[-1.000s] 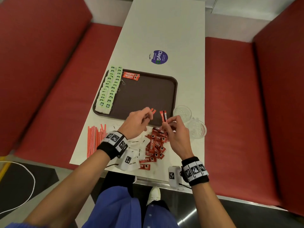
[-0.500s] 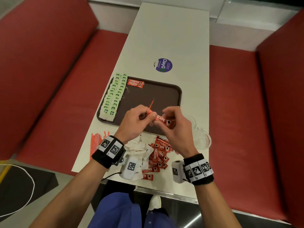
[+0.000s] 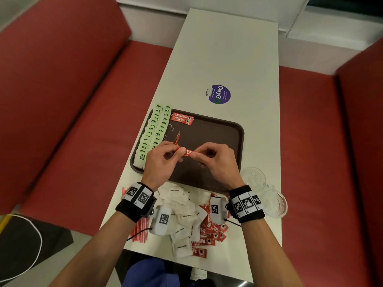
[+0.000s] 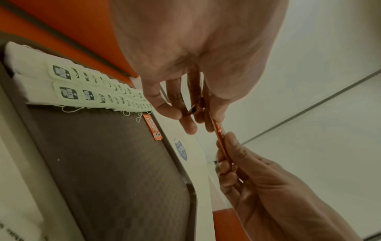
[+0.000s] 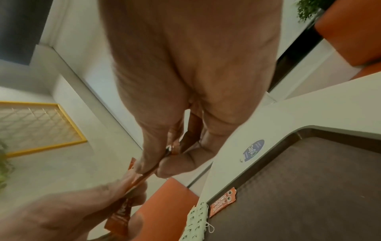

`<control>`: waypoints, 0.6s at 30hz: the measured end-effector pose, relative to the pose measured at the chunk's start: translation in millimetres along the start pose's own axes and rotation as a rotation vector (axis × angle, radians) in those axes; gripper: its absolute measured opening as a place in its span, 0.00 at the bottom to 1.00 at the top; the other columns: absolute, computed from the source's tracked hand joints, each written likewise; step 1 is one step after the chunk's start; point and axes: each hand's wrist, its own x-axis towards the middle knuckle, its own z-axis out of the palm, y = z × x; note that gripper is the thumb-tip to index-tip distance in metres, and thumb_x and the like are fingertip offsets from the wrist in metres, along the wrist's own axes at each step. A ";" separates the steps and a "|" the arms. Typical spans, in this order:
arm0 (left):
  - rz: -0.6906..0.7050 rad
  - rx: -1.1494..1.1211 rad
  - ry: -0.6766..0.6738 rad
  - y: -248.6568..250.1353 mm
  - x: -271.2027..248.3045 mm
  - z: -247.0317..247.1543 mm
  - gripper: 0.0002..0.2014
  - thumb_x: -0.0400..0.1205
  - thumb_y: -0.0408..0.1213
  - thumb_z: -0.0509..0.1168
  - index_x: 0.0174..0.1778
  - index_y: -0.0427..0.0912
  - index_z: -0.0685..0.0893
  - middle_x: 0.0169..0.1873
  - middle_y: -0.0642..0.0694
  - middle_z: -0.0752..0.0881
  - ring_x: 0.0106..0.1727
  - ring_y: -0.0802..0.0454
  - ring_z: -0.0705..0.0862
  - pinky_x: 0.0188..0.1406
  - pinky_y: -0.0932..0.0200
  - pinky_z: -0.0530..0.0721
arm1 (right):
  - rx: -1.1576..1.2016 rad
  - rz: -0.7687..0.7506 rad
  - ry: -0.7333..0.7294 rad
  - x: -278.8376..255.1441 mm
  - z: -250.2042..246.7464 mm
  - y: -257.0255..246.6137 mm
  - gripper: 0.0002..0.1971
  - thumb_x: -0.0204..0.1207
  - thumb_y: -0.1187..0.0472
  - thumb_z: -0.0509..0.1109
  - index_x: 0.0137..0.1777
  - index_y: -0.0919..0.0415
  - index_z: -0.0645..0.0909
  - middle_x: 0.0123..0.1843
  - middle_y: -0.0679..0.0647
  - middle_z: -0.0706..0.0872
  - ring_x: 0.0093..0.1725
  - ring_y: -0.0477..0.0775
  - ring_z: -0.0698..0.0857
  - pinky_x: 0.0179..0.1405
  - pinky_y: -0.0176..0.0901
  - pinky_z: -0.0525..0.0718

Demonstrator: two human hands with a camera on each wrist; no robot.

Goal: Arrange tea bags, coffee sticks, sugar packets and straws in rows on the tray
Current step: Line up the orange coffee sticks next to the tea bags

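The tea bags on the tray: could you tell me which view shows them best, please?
The head view: both rows of tea bags show whole along the tray's left edge. The left wrist view foreshortens them; the right wrist view catches only one end.

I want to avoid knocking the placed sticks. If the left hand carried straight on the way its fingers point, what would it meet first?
Probably the right hand: the left hand points across the tray at it, both pinching one coffee stick. The two placed sticks lie off that line, though depth is unclear.
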 end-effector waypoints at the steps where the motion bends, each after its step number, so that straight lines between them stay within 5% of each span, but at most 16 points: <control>1: -0.025 -0.018 0.006 -4.3 4.6 -1.8 0.10 0.88 0.44 0.74 0.45 0.44 0.95 0.44 0.51 0.88 0.44 0.53 0.89 0.47 0.56 0.87 | 0.012 0.012 0.012 6.0 3.0 0.5 0.07 0.78 0.48 0.86 0.47 0.50 0.95 0.36 0.51 0.93 0.33 0.49 0.89 0.39 0.41 0.89; 6: -0.133 -0.043 -0.022 -25.5 29.5 -16.1 0.08 0.88 0.45 0.74 0.49 0.47 0.95 0.41 0.52 0.90 0.43 0.48 0.92 0.46 0.40 0.92 | 0.063 0.091 -0.008 35.6 16.3 3.8 0.09 0.75 0.51 0.89 0.47 0.54 0.97 0.37 0.54 0.95 0.34 0.48 0.91 0.39 0.37 0.90; 8: -0.175 -0.046 -0.054 -32.3 37.4 -24.4 0.06 0.89 0.41 0.73 0.53 0.47 0.96 0.42 0.52 0.93 0.41 0.51 0.94 0.45 0.42 0.94 | 0.002 0.126 -0.075 50.4 15.4 11.4 0.04 0.79 0.57 0.87 0.52 0.53 0.98 0.39 0.52 0.96 0.38 0.45 0.94 0.44 0.35 0.91; 11: -0.219 -0.014 -0.089 -45.9 47.4 -39.1 0.10 0.91 0.35 0.70 0.59 0.49 0.96 0.49 0.52 0.95 0.42 0.51 0.95 0.45 0.52 0.94 | -0.195 0.156 0.047 79.4 10.5 30.2 0.06 0.82 0.64 0.83 0.54 0.54 0.98 0.42 0.48 0.96 0.39 0.43 0.94 0.44 0.26 0.87; 13: -0.235 -0.027 -0.116 -53.7 51.9 -47.2 0.14 0.92 0.30 0.66 0.61 0.51 0.95 0.51 0.49 0.95 0.42 0.48 0.95 0.42 0.58 0.92 | -0.197 0.195 0.123 101.4 10.7 40.2 0.07 0.84 0.69 0.80 0.56 0.59 0.97 0.45 0.53 0.96 0.38 0.41 0.92 0.41 0.22 0.85; 15: -0.239 -0.043 -0.131 -57.5 55.2 -52.1 0.14 0.93 0.29 0.65 0.61 0.52 0.91 0.50 0.47 0.95 0.42 0.47 0.95 0.41 0.56 0.91 | -0.133 0.225 0.153 124.0 16.5 47.8 0.08 0.85 0.72 0.78 0.58 0.63 0.97 0.49 0.59 0.96 0.39 0.42 0.92 0.40 0.22 0.86; 18: -0.259 -0.102 -0.121 -58.7 58.6 -53.0 0.15 0.93 0.27 0.64 0.67 0.52 0.78 0.48 0.45 0.96 0.41 0.44 0.95 0.40 0.54 0.92 | -0.154 0.204 0.203 152.9 32.9 53.9 0.06 0.81 0.68 0.83 0.53 0.58 0.96 0.45 0.52 0.94 0.43 0.43 0.93 0.42 0.20 0.85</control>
